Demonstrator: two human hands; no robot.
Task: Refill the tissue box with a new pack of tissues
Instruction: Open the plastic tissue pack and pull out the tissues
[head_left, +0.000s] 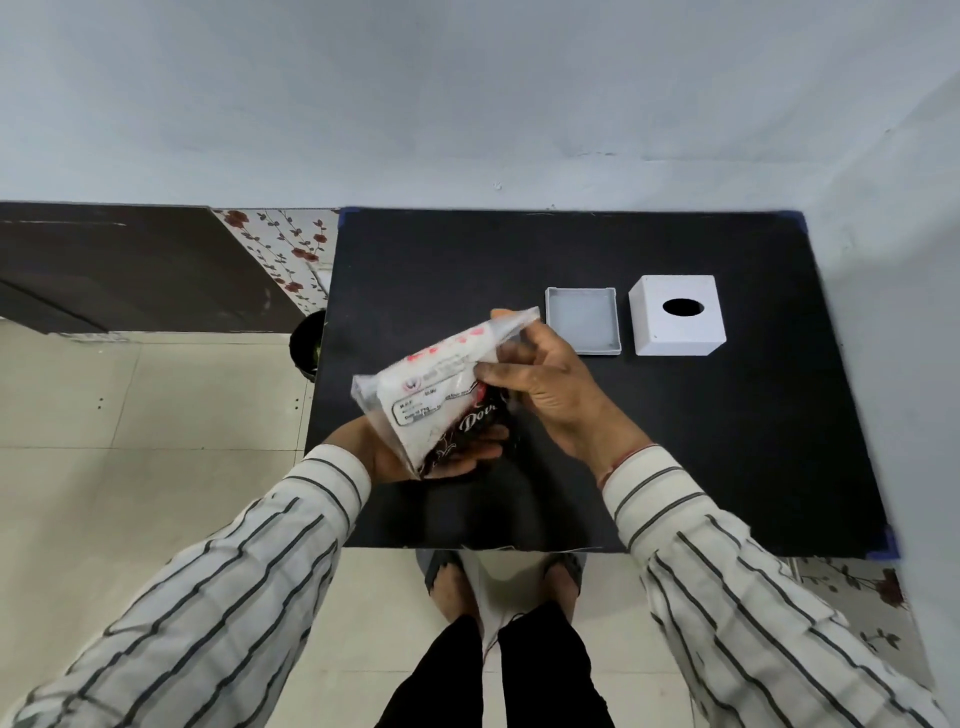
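Observation:
A plastic-wrapped pack of tissues (434, 389), white with red and dark print, is held tilted above the black table (675, 441). My left hand (447, 452) cups its lower end from beneath. My right hand (540, 384) grips its upper right side, fingers pinching the clear wrapper. The white tissue box (654, 332) with an oval hole on top stands at the right of the table. Its shallow grey tray-like base (582, 345) lies open just left of it.
A dark bin (306, 343) sits on the tiled floor by the table's left edge. A dark wooden panel (130, 265) and flowered sheet (291, 249) lean at the left. A wall runs behind and along the right.

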